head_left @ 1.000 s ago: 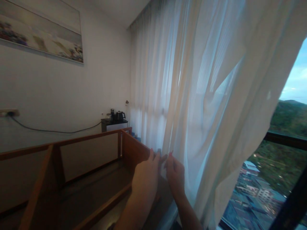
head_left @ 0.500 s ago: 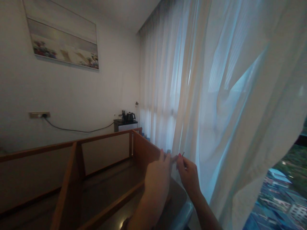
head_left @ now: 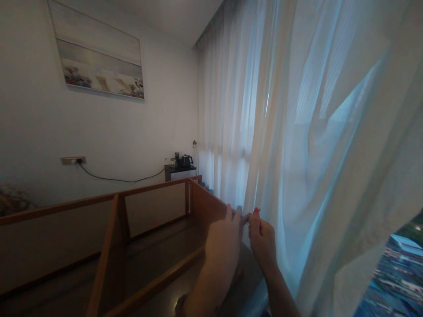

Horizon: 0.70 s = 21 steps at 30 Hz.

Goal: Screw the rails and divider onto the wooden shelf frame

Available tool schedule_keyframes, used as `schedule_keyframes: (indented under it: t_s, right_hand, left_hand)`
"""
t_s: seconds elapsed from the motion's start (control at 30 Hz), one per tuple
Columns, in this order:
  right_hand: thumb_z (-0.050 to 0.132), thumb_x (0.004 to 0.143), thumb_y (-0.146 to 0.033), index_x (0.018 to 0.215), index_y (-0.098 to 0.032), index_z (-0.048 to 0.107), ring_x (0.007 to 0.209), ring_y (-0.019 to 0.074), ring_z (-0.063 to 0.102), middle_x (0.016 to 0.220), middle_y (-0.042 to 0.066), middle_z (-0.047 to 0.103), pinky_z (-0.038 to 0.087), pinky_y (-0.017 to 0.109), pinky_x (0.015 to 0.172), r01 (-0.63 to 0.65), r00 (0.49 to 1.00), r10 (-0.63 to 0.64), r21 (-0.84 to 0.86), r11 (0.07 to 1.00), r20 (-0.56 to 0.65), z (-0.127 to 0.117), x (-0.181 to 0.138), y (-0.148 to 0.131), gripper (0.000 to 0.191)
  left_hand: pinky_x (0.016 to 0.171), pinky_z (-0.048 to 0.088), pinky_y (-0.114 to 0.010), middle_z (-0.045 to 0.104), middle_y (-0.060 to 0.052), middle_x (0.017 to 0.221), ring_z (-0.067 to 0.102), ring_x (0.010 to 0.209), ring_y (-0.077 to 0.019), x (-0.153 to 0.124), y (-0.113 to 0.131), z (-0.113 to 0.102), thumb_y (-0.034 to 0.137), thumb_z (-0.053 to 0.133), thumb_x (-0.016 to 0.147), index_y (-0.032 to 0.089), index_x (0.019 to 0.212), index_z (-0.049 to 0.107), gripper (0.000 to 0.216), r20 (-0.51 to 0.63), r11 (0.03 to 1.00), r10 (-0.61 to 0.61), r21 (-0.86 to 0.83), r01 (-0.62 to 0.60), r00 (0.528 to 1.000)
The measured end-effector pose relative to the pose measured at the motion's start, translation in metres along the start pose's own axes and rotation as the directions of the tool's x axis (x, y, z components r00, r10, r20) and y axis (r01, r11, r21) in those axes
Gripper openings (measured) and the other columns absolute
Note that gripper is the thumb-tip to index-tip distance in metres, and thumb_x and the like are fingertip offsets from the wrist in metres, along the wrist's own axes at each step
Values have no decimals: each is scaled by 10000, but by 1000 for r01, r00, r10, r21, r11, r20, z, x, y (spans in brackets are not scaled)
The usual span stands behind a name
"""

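Note:
A brown wooden furniture frame [head_left: 211, 199], with open bays and upright dividers, lies in front of me. My left hand [head_left: 223, 246] is wrapped over the near end of its right-hand panel, fingers pointing away from me; their undersides are hidden. Just right of it, my right hand [head_left: 263, 242] is closed in a pinch on a thin dark rod [head_left: 259, 210], whose tip pokes out above the red-nailed thumb and fingers. Between the hands, a short wooden end piece [head_left: 245, 218] of the frame shows. Where the rod meets the wood cannot be made out.
Sheer curtains [head_left: 284, 132] hang close on the right, near my right arm. A small cabinet [head_left: 180, 173] with a black kettle [head_left: 187, 160] stands in the far corner. A cable [head_left: 122, 179] runs from it to a wall socket [head_left: 73, 160]. A picture [head_left: 102, 57] hangs above.
The view has turned slightly left, so the scene sits further right. My right hand has shifted its pinch on the rod, and less of the rod shows. My left hand stays on the frame.

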State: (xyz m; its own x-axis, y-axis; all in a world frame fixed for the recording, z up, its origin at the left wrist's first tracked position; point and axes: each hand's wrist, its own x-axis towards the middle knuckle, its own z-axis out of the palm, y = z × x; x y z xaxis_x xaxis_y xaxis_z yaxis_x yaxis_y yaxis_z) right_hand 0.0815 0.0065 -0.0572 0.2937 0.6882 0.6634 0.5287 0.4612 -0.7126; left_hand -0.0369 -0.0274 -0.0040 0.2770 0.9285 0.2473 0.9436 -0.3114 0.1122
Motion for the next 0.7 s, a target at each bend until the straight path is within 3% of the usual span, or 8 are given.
schedule_keyframes:
  t_s: [0.3,0.53,0.7]
  right_hand:
    - [284,883,-731,475,-221,454,387,125,406,423,6,448,259,272,401,-81,997,82,57,995,-13,5,-3,1,675]
    - [249,948,-628,517,-203,528,394,136,483,438,32,515,278,276,457,158,985,-170,-211,965,-37,0,0,16,666]
    - [235,955,-614,541,-201,549,408,132,488,459,31,541,285,266,459,185,983,-178,-205,961,55,-8,4,15,664]
  left_hand:
    - [717,604,-363,414,-71,1494,709,920,-256,1,-1,2,230,390,966,280,1399,443,439,-50,1000,2,0,-2,999]
    - [707,599,-349,423,-88,1486,712,900,-243,-2,0,1,241,389,968,266,1391,451,428,-40,1000,-3,11,3,999]
    - [710,589,-342,417,-118,1487,710,896,-235,-3,0,1,244,363,975,237,1401,433,433,-64,1000,18,22,-17,998]
